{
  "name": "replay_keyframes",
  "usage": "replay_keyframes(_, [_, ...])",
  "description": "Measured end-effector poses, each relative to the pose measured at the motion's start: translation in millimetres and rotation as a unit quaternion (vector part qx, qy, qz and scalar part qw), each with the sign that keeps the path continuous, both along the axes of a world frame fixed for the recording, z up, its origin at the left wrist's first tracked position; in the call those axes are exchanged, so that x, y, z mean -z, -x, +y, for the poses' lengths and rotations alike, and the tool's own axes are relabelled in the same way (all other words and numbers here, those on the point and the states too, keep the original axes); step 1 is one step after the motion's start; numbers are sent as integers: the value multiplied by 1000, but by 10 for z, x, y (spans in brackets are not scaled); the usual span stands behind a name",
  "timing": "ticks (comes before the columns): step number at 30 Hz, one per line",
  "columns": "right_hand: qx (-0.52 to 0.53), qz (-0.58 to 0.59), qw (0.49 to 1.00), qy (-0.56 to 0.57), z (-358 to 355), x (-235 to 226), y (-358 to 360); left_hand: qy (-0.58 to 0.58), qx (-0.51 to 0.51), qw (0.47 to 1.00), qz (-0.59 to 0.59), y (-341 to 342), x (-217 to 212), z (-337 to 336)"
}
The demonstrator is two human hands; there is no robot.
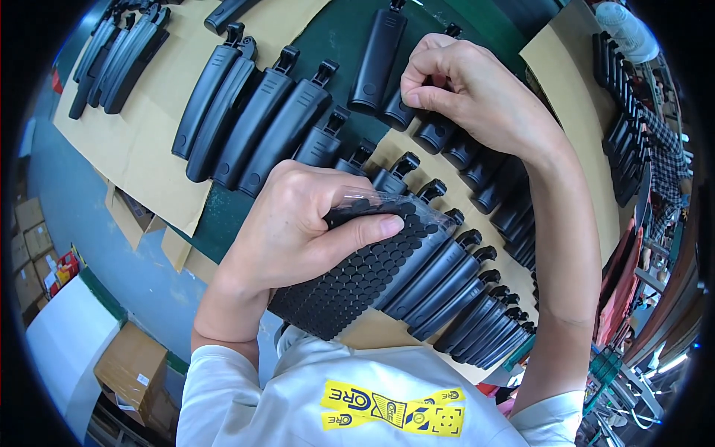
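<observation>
My left hand [298,223] grips a flat sheet of small black round pads [357,279], thumb lying across its top edge. My right hand [465,89] is further out, with thumb and forefinger pinched together on the rounded end of a long black plastic casing [398,112] in a row. Whether a pad sits between those fingertips is hidden. More of the same black casings [261,123] lie side by side in overlapping rows on brown cardboard sheets [149,127] over a green table [335,37].
Another batch of black casings [119,52] lies at the far left, and a further row [622,104] at the right. Cardboard boxes [130,365] stand on the blue floor at lower left. Racks and red items [622,276] crowd the right edge.
</observation>
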State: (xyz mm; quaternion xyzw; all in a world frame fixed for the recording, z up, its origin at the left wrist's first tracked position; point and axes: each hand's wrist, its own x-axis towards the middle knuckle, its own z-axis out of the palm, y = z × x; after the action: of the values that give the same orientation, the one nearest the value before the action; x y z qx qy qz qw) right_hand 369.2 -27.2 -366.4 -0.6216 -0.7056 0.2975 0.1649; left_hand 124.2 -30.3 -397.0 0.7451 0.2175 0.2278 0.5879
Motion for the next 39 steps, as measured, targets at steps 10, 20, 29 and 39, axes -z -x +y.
replay_keyframes(10, [13, -11, 1000, -4, -2, -13, 45, 2, -2, 1000, 3, 1, -3, -9])
replay_keyframes(20, [29, -20, 999, 20, 15, -38, 69, -5, -1, 1000, 11, -4, -22, 4])
replay_keyframes(29, [44, -35, 998, 42, 17, -72, 117, -14, 3, 1000, 28, 5, -14, 8])
replay_keyframes(39, [16, -35, 999, 27, 13, -40, 87, -24, 1, 999, 21, 12, 24, 13])
